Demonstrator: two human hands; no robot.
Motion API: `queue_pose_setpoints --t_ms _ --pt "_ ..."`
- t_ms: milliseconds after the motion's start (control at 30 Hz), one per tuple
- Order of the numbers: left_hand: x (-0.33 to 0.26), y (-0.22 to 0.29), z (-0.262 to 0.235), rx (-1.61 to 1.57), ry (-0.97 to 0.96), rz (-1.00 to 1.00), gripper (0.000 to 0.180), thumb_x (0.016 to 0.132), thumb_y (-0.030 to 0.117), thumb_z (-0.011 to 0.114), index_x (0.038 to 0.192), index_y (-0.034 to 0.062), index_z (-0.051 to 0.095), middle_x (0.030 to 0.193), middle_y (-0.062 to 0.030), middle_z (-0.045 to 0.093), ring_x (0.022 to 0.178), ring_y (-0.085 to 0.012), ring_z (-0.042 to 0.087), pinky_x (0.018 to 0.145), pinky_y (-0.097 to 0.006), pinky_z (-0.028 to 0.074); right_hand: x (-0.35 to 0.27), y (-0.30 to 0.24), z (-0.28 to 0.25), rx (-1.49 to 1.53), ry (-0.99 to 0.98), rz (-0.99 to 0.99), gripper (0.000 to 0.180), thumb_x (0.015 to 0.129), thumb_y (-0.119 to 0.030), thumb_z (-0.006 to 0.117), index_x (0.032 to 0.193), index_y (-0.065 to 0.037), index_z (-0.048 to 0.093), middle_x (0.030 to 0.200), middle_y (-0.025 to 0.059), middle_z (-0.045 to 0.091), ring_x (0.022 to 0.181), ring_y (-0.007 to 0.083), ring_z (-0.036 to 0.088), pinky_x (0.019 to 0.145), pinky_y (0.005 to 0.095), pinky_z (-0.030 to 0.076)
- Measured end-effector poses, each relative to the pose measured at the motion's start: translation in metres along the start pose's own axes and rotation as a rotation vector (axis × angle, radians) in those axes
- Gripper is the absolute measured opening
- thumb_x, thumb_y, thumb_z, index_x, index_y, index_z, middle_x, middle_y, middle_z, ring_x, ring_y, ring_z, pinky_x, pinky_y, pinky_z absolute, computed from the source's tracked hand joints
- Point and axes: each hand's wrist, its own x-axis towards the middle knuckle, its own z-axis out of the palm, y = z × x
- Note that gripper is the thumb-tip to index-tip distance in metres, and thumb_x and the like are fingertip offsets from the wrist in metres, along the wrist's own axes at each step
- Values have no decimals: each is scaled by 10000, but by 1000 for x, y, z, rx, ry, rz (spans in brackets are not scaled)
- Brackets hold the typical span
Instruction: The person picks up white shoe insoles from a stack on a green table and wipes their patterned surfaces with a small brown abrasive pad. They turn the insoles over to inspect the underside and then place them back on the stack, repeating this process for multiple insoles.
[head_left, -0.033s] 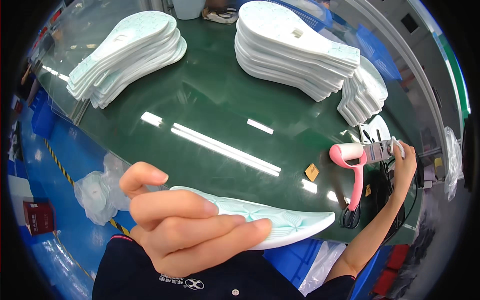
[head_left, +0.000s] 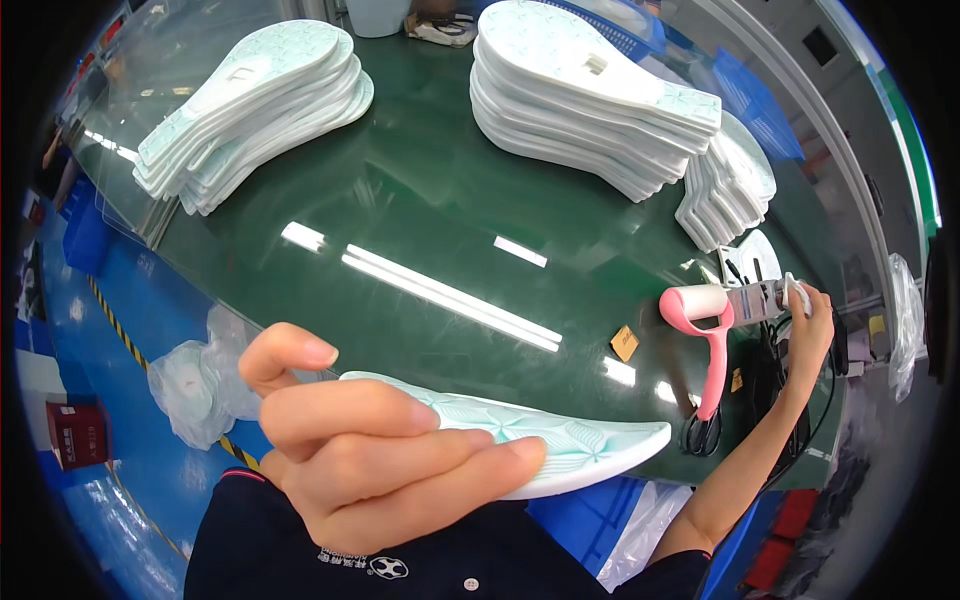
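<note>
Left hand: the left hand (head_left: 385,465) is closed around a pale mint shoe sole (head_left: 560,445), fingers wrapped over its near end, thumb raised behind it — held close below the camera, off the table.
Sole axis: the long axis runs left to right across the view, the free tip pointing toward the person's right, toward the other hand.
Right hand: the right hand (head_left: 808,325) reaches to the table's far right edge and touches the small grey end piece beside a pink-handled roller (head_left: 700,330); whether it grips that piece cannot be told.
Roller axis: white drum up, pink handle hanging down toward black scissors (head_left: 700,432).
Relation: the sole's tip lies nearest the roller — well apart from both stacks.
Table: green glossy table (head_left: 420,200) with a stack of soles at far left (head_left: 255,110) and a stack at far right (head_left: 590,95).
</note>
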Motion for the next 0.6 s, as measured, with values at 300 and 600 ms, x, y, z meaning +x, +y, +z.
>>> queue_pose_setpoints --t_ms 300,600 --pt "-5 1 3 30 45 0 61 586 326 606 616 274 594 588 119 403 680 -81 378 776 -342 302 0 12 8 45 -1 -3 287 774 -194 528 971 11 565 885 112 544 817 223 540 732 294 396" --pt "-5 2 5 70 30 0 101 559 335 630 618 260 598 584 122 424 681 -85 395 765 -354 310 -14 -29 -6 113 206 13 264 799 -186 522 969 11 566 901 94 552 791 188 539 725 279 400"
